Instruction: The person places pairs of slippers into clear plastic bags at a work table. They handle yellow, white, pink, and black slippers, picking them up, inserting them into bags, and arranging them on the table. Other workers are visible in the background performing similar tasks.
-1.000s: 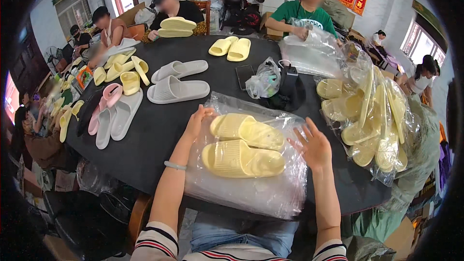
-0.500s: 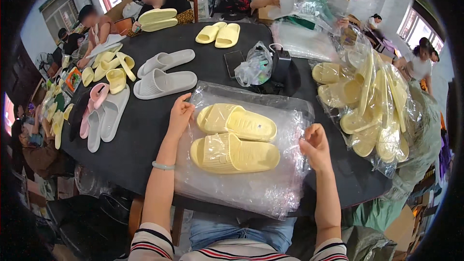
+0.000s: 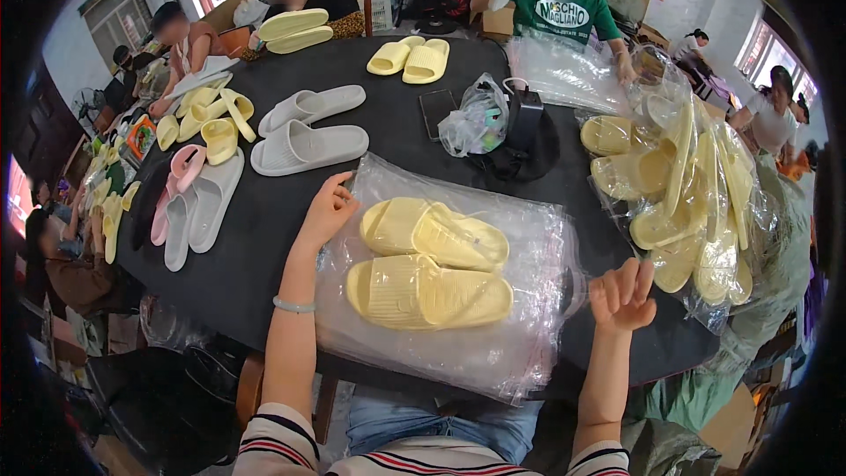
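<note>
A pair of yellow slide slippers [image 3: 432, 289] lies inside a clear plastic bag [image 3: 493, 361], soles down, toe ends to the left, on a stack of similar bags. My left hand [image 3: 331, 211] has its fingers closed at the bag's upper left corner. To the right of the bag, my right hand [image 3: 622, 294] is raised with curled fingers, its thumb side at a thin, blurred piece of clear film [image 3: 578, 286] that runs out from the bag's right edge. Whether this film is part of the bag or a separate strip, I cannot tell.
Bagged yellow slippers [image 3: 679, 203] are heaped on the right. Grey slippers [image 3: 310, 146], pink slippers [image 3: 182, 172] and loose yellow slippers [image 3: 410, 59] lie on the black table [image 3: 264, 300]. Beyond are a phone [image 3: 436, 113], a knotted bag [image 3: 476, 123] and co-workers around the table.
My right hand has moved right and slightly nearer me, drawing clear film out from the bag's right edge. My left hand stays at the corner. The person in green has lowered a bag.
</note>
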The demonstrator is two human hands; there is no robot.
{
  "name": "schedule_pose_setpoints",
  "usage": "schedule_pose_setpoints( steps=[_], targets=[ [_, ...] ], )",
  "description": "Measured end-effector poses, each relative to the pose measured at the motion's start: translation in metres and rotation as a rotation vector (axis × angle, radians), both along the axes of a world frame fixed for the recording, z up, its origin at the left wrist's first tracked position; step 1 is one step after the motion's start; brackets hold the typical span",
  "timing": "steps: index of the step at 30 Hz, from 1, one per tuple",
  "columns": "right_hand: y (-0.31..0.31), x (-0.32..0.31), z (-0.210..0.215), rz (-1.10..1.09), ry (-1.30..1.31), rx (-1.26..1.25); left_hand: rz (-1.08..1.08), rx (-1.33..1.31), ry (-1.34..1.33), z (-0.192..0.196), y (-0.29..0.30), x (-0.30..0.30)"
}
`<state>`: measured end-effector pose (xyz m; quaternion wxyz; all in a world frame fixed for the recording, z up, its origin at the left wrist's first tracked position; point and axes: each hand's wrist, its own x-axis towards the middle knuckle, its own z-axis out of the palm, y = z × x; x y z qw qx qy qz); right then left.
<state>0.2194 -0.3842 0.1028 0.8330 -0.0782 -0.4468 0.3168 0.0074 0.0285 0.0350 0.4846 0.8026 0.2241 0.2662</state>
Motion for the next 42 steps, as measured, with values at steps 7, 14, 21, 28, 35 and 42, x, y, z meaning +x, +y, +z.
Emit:
schedule_pose_setpoints(
  steps=[7,14,21,28,35,42],
  targets=[
    [-0.008,0.02,0.0,-0.176,-0.927,-1.014,0.182,0.028,-0.035,-0.006,-0.015,0.012],
    [0.053,-0.024,-0.033,-0.636,-1.277,-0.814,0.185,0.062,-0.024,-0.021,-0.02,0.023],
    [0.063,-0.026,-0.042,-0.739,-1.339,-0.891,0.18,0.124,-0.026,-0.022,-0.023,0.022],
    [0.063,-0.045,-0.002,-0.472,-1.676,-1.3,0.216,0.165,0.056,-0.027,-0.024,0.024],
    [0.117,-0.073,-0.024,-0.673,-1.535,-0.829,0.208,0.341,0.09,-0.032,-0.026,0.025],
    [0.144,-0.063,-0.043,-0.788,-1.683,-0.833,0.205,0.362,0.161,-0.024,-0.028,0.021]
  ],
)
